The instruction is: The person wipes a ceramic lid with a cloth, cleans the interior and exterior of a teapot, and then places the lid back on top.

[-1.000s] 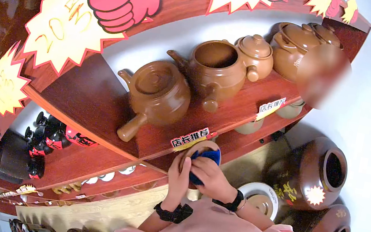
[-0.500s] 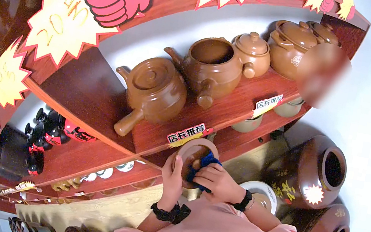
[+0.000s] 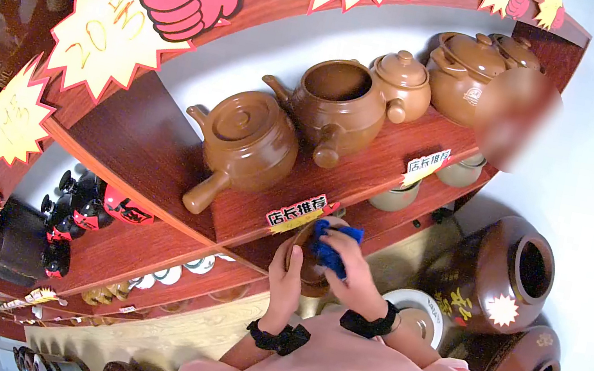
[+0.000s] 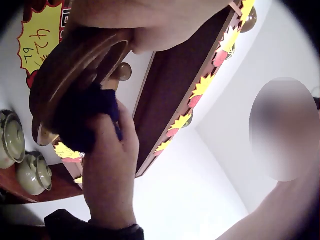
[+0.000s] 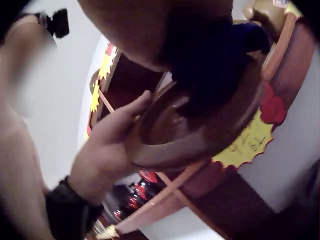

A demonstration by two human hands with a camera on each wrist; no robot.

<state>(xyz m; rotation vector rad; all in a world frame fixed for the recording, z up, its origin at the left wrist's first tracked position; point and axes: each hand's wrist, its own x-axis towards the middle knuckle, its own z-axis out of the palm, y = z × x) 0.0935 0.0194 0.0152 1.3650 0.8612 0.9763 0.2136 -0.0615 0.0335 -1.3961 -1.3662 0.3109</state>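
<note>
My left hand (image 3: 283, 290) grips a round brown pottery lid (image 5: 195, 147) by its edge, with the thumb on the face turned toward me. Bunched in my right hand (image 3: 353, 279) is a dark blue cloth (image 3: 333, 249), pressed against the lid's face. In the left wrist view the cloth covers much of the lid (image 4: 75, 65). Just beyond the hands, on the wooden shelf, stand a lidded brown pot (image 3: 252, 146) with a side handle and a similar pot (image 3: 341, 118) without a lid.
A small lidded pot (image 3: 402, 85) and larger pots (image 3: 466, 80) stand farther along the shelf (image 3: 260, 215). A tag (image 3: 296, 213) sticks up at its front edge, close to the lid. Large dark jars (image 3: 492, 275) stand at right. Black-and-red bottles (image 3: 82, 207) fill a lower shelf at left.
The lid first turned its face up toward the head camera, then tilted back to a narrower view. The right hand with the cloth has shifted up across the lid.
</note>
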